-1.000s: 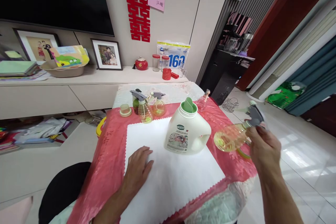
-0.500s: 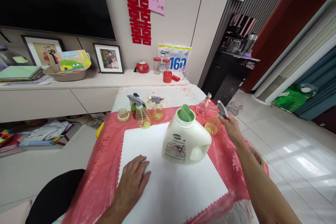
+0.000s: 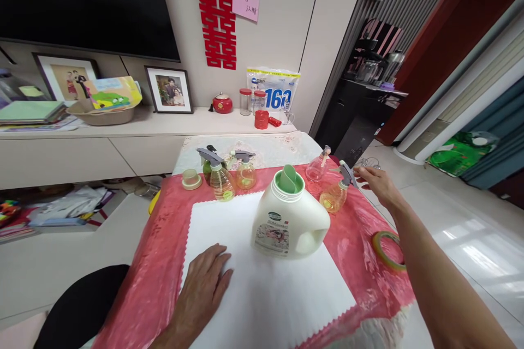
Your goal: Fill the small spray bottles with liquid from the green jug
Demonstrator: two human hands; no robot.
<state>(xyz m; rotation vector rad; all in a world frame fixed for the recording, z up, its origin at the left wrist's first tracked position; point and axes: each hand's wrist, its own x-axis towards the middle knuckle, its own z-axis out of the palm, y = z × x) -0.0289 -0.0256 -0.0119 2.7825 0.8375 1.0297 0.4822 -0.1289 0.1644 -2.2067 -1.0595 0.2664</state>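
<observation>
My left hand (image 3: 208, 278) lies flat on a white sheet (image 3: 262, 300), its fingers stretched out. Beyond it stands a cream detergent jug (image 3: 286, 223) without its cap, a green spout (image 3: 290, 179) in its neck. On the right, my right hand (image 3: 374, 180) hovers just beside the grey trigger head of an orange-tinted spray bottle (image 3: 333, 196), fingers loosely bent and apart from it. Behind that bottle is a pink spray bottle (image 3: 317, 168). A clear spray bottle (image 3: 222, 182), an orange spray bottle (image 3: 246, 174) and a dark green one are grouped at the left. A translucent cap (image 3: 191, 179) sits beside them.
A roll of tape (image 3: 387, 251) lies on the red table cover (image 3: 352, 240) near its right edge. Behind the table, a white cabinet (image 3: 164, 125) holds photo frames, a basket (image 3: 102, 114), a red pot (image 3: 221, 103) and jars. A black stool (image 3: 84, 305) is at lower left.
My right hand has come off the orange-tinted spray bottle's head and moved right and slightly up. That bottle now stands more upright, and the tape roll shows more. My left hand has stayed put.
</observation>
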